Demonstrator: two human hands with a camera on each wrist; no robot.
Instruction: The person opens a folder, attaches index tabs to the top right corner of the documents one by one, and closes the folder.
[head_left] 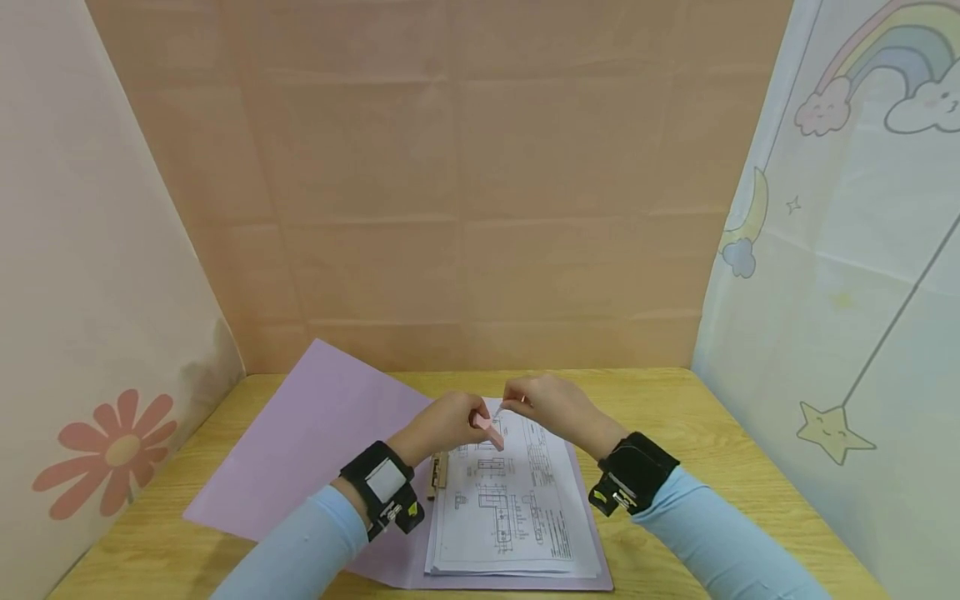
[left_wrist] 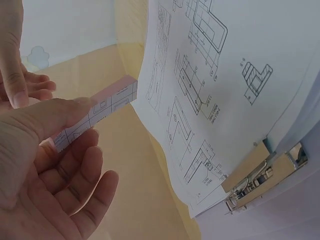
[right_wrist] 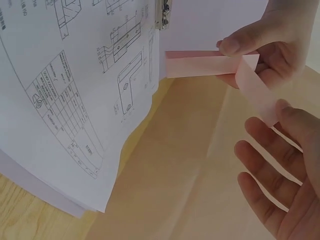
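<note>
My left hand (head_left: 447,423) pinches a narrow pad of pink sticky notes (head_left: 490,432) between thumb and fingers, over the upper part of the printed sheets. One pink strip (right_wrist: 257,92) bends away from the pad in the right wrist view. The thumb and forefinger of my right hand (head_left: 557,410) pinch its free end, while the other fingers spread loosely. In the left wrist view, the pad's other face (left_wrist: 107,109) carries a printed line pattern. Below both hands lies a stack of paper with technical drawings (head_left: 517,508).
The stack sits inside an open lilac folder (head_left: 322,442), its cover spread to the left. A metal clip (head_left: 438,477) is at the paper's left edge. Under it is a wood-patterned table (head_left: 660,550), enclosed by a brown back panel (head_left: 457,208) and patterned side panels.
</note>
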